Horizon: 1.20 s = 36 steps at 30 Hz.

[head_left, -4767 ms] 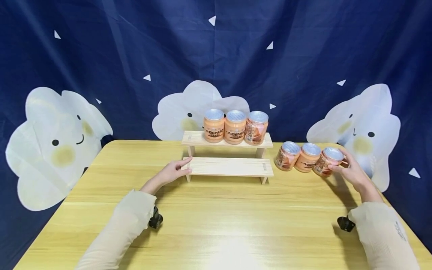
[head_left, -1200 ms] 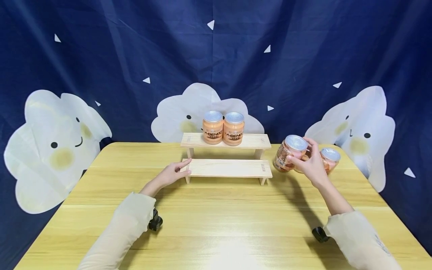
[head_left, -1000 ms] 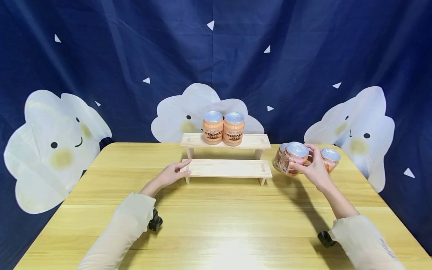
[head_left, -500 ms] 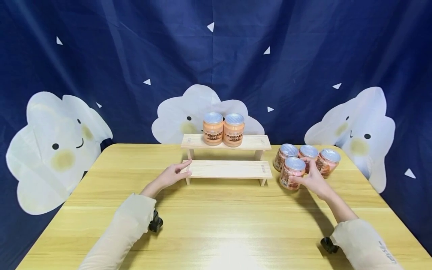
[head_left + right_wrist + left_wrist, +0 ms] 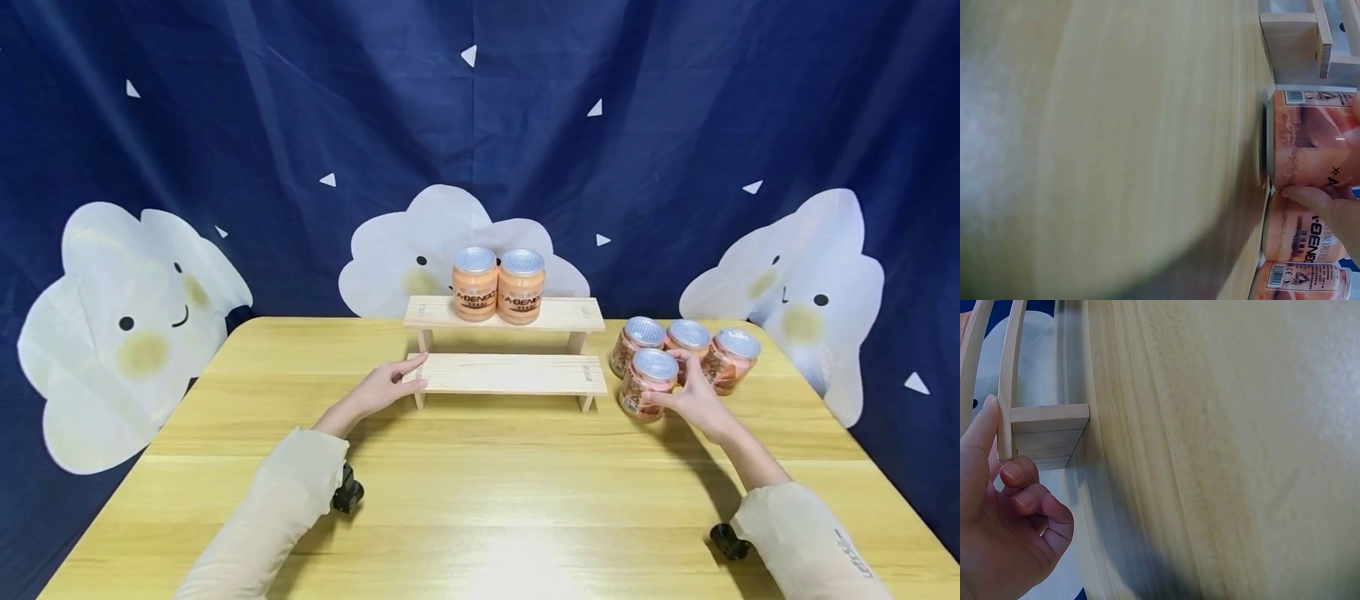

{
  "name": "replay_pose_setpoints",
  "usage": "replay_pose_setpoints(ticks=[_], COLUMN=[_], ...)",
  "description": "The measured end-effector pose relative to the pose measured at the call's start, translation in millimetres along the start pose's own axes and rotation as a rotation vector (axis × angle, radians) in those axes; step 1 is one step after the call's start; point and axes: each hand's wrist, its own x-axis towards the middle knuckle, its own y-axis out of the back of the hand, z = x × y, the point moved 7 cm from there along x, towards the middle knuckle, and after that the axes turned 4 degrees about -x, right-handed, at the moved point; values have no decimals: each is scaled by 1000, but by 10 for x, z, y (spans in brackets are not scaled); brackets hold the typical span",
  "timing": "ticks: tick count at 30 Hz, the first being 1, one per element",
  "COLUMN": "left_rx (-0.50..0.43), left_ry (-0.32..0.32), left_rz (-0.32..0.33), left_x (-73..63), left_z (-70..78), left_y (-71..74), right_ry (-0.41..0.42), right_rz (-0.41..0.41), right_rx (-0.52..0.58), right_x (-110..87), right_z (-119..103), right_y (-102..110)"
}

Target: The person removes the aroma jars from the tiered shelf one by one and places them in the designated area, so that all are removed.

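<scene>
Four jars (image 5: 687, 335) are close together; your right hand (image 5: 701, 406) grasps the front jar (image 5: 637, 392), your left hand (image 5: 375, 390) pinches the lower shelf (image 5: 510, 373).

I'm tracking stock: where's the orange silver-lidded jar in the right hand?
In the head view, the orange jar is right of the lower pale wooden shelf, in front of three similar jars, held by the right hand.
</scene>
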Motion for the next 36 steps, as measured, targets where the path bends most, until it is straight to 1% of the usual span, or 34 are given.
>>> replay_pose_setpoints(ticks=[6, 12, 14, 17, 20, 23, 27, 31, 34, 35, 36], left_rx=[12, 35, 32, 30, 19, 16, 19, 16, 23, 24, 24], left_ry=[17, 3, 3, 7, 10, 10, 11, 11, 4, 2, 2], left_rz=[6, 9, 8, 8, 4, -3, -2, 0, -3, -5, -3], left_x=[8, 8, 8, 3, -3, -4, -21, -91, -146, -157, -139], left_z=[-9, 7, 4, 1, -1, 8, 61, 259, 412, 440, 392], left_y=[14, 22, 22, 20, 15, 4, 0, 24, 41, 43, 39], right_ry=[-30, -29, -25, -15, 9, 42, 100, 164, 182, 187, 184], right_rz=[-43, -50, -50, -63, -64, -18, 76, 134, 146, 149, 153], right_rx=[-19, -31, -18, 31, 71, 91, 125, 165, 156, 153, 134], right_x=[45, 49, 52, 55, 47, 35, 38, 64, 87, 96, 111], right_z=[5, 12, 17, 24, 17, -14, -111, -267, -391, -437, -479], right_y=[-7, -10, -17, -35, -32, 23, 132, 208, 230, 232, 228])
